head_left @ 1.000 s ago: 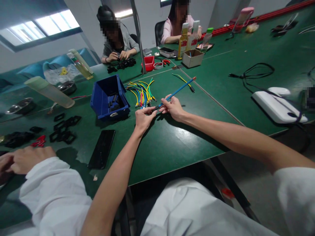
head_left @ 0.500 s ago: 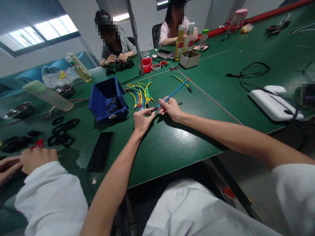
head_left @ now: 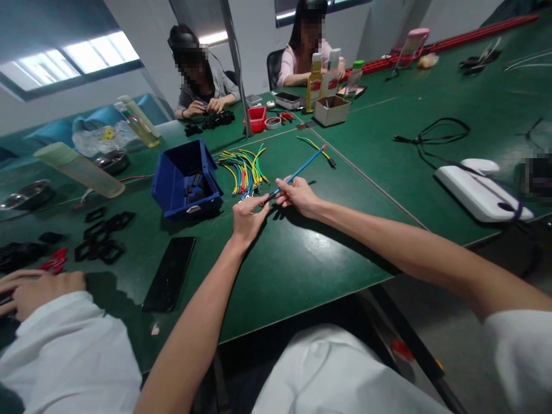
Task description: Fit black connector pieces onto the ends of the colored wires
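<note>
Between my hands is a blue wire (head_left: 304, 168), slanting up to the right, with a red tip at its far end and a dark sleeve at the near end. My left hand (head_left: 249, 217) pinches the dark near end. Farther along, my right hand (head_left: 299, 195) is closed on the blue length. Just beyond my left hand lies a bundle of short wires (head_left: 245, 169) in yellow, green, blue and red, with metal lugs. One yellow-green wire (head_left: 317, 150) with a black end lies apart, past the blue one. A blue bin (head_left: 166, 192) holding small black pieces stands left of the bundle.
A black phone (head_left: 169, 275) lies left of my left forearm. Black square frames (head_left: 101, 236) and a co-worker's hand (head_left: 49, 290) are farther left. To the right are a white device (head_left: 478, 192) and a black cable (head_left: 444, 129). A cardboard box (head_left: 331, 111) and bottles stand behind.
The view has shifted slightly. Both my hands keep hold of the blue wire in nearly the same pose. The co-worker's hand at the left has moved a little farther left.
</note>
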The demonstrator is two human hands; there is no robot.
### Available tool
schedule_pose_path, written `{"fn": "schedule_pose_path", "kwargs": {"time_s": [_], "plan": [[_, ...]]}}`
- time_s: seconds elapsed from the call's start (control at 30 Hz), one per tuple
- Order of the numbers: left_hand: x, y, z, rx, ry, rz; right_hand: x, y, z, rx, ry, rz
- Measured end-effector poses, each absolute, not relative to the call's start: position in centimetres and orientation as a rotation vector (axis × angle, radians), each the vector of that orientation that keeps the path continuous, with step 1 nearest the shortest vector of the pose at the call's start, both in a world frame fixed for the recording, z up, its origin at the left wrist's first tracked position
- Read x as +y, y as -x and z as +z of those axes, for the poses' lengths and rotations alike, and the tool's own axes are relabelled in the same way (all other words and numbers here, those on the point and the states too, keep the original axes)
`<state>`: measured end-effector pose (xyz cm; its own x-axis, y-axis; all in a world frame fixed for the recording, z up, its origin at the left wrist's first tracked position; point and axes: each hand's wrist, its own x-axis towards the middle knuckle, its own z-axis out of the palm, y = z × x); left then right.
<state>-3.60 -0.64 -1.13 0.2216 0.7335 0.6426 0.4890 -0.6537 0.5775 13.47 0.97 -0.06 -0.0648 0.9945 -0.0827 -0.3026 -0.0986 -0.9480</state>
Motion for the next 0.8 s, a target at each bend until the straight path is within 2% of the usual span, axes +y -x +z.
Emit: {"fn": "schedule_pose_path", "kwargs": {"time_s": [0.37, 0.8], "plan": [[-0.57, 3.85, -0.9, 1.261, -2.212, 1.239, 0.93, -13.67, -0.46, -0.987, 0.998, 1.357], [-0.59, 3.99, -1.01, 1.143, -2.153, 1.0, 1.11, -13.85, -0.61, -1.044, 1.011, 1.263]]}}
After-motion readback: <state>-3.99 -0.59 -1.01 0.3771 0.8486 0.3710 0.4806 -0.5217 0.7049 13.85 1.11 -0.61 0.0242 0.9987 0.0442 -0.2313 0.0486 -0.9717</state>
